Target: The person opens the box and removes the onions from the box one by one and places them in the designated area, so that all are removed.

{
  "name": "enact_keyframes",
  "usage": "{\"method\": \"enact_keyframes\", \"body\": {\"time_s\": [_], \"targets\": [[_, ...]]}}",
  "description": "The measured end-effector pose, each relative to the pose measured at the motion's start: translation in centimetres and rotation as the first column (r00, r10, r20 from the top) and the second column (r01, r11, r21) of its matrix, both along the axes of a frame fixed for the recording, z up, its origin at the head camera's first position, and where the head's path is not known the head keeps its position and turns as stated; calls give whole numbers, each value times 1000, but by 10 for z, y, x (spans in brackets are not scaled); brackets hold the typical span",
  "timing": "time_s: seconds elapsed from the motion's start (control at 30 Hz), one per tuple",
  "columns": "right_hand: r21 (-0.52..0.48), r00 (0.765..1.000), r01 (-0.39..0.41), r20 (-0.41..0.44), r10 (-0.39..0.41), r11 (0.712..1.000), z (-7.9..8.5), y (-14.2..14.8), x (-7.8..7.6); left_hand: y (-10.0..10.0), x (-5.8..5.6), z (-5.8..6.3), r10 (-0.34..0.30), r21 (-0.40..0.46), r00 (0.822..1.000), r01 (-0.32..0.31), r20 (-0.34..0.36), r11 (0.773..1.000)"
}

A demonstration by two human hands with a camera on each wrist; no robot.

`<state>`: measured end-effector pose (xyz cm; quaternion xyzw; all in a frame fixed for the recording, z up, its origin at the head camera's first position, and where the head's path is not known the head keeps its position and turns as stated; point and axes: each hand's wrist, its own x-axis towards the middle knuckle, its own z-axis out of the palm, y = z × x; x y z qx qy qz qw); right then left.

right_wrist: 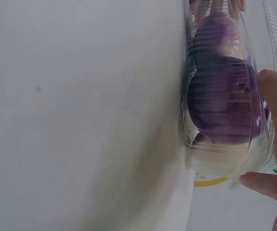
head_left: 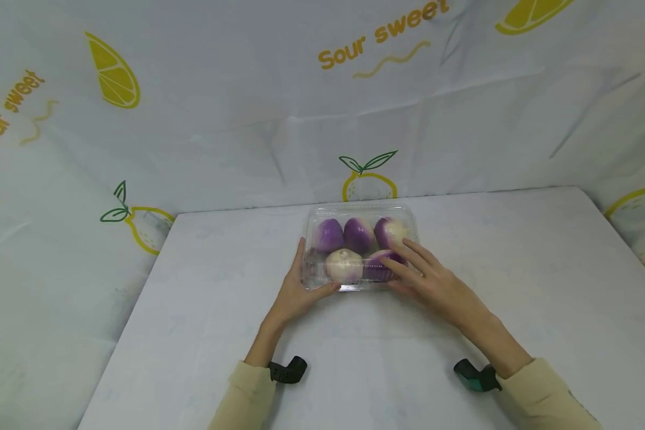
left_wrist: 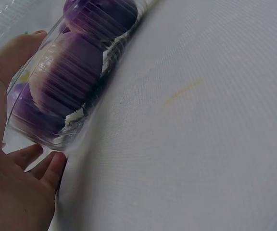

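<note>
A clear plastic clamshell container [head_left: 361,210] holds several purple-and-white turnips [head_left: 345,266] and lies near the table's back edge. Around its front left corner, my left hand [head_left: 292,295] grips it, thumb along the front and fingers against the left side. In the left wrist view the thumb [left_wrist: 20,50] lies at the upper rim. My right hand [head_left: 443,292] holds the front right part, with spread fingers over the lid. The right wrist view has a thumb [right_wrist: 273,89] on the rim and another fingertip by the end. Whether the lid is latched cannot be told.
The container rests on a white-covered table [head_left: 220,334]. Behind it hangs a white curtain [head_left: 220,137] with lemon prints and orange lettering. Black straps with small devices [head_left: 290,370] are worn on both wrists, below beige sleeves [head_left: 543,400].
</note>
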<state>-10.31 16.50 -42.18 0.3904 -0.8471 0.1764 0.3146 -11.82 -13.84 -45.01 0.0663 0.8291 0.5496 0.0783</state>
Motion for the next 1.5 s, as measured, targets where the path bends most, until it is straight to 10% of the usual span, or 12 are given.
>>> {"method": "enact_keyframes", "body": {"time_s": [0.73,1.03,1.5], "targets": [[24,1000,-23,22,22,999,9,4,-5,-1,1,-3,-17,49,1000,16,20,999],[-149,990,-113,66,124,982,32,7,-15,-1,1,-3,-11,11,1000,11,14,1000],[-26,991,-60,121,63,998,36,8,-9,3,5,-2,4,53,1000,-4,2,999]]}}
